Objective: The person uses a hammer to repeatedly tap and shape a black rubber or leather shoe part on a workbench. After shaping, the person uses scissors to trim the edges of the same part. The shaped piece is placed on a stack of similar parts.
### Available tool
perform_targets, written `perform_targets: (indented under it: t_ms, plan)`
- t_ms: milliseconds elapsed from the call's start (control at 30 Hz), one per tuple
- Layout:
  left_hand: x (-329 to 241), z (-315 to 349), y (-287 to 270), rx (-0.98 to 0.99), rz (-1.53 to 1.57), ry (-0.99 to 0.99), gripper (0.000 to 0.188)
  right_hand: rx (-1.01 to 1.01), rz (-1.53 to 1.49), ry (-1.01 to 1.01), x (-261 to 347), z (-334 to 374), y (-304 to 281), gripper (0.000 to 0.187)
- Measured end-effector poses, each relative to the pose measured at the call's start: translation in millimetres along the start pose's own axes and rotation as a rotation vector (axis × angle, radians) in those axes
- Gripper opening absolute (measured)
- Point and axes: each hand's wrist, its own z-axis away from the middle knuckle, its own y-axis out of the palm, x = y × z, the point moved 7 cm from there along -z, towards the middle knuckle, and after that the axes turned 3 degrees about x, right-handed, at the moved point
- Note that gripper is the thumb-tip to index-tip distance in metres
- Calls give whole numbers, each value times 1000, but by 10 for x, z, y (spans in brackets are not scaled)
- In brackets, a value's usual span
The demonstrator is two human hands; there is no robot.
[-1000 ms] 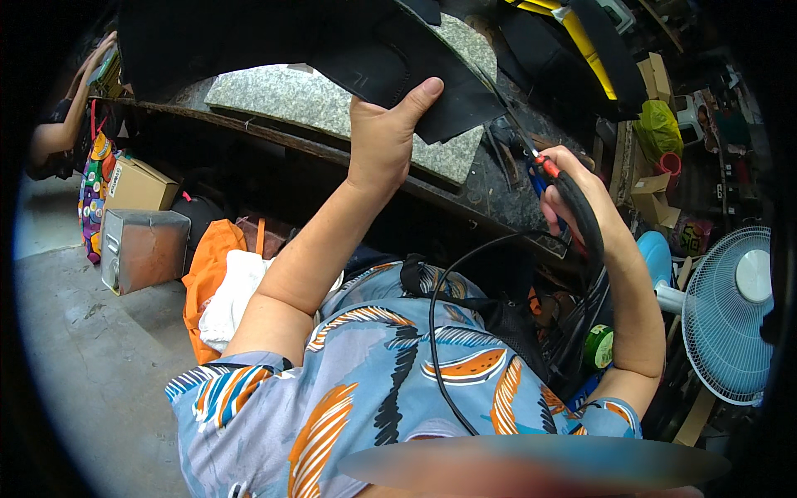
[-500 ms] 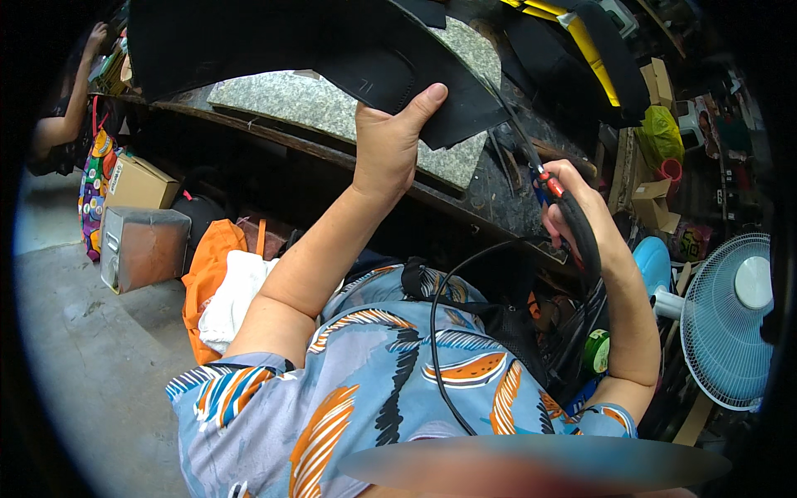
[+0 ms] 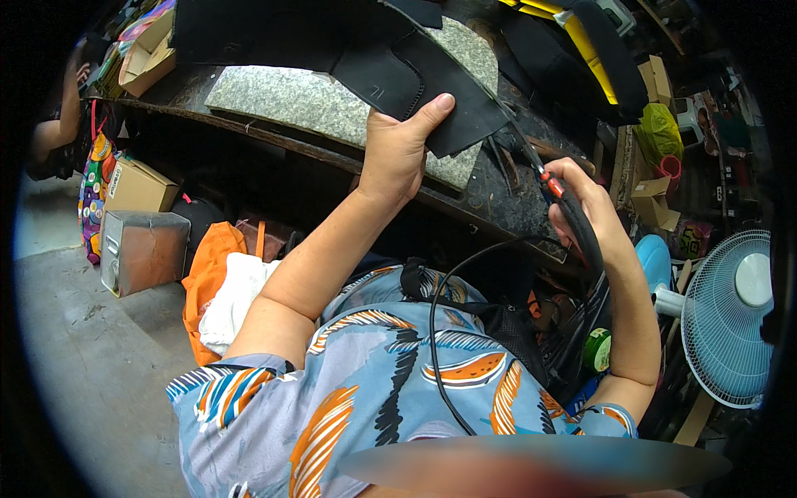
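My left hand (image 3: pixel 397 149) pinches a black sheet (image 3: pixel 465 98), leather-like, near its right end; the thumb lies on top and the fingers are hidden below. A curved zigzag-edged seam and a pale handwritten mark show on the sheet beside the thumb. In my right hand (image 3: pixel 591 199) is a pair of scissors (image 3: pixel 548 184) with dark handles and red parts by the pivot. Their blades point up and left and meet the sheet's right edge. How far the blades are apart cannot be made out. Below the sheet lies a speckled grey stone slab (image 3: pixel 286 100).
The slab rests on a dark workbench (image 3: pixel 498 207). At right stand a fan (image 3: pixel 726 319) and open cardboard boxes (image 3: pixel 654 202). A black cable (image 3: pixel 433 332) hangs before my shirt. A metal box (image 3: pixel 145 253) and an orange cloth (image 3: pixel 212 274) are at left; another person's arm (image 3: pixel 62 124) shows far left.
The black sheet has shifted right and slightly down with my left hand, uncovering a cardboard box at the back left. The scissors stay at its right edge.
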Motion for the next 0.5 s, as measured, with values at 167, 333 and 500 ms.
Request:
perform_targets:
  t_ms: [167,333,500]
  plan:
    - [-54,-43,-6,-16,-43,52,37,7,-2,19,-110,-19,42,43]
    - [-31,-11,57,39,-64,42,36,-3,10,14,-115,-43,16,41]
    - [69,62,98,41,-25,-54,35,24,-155,-36,-69,-19,68,38]
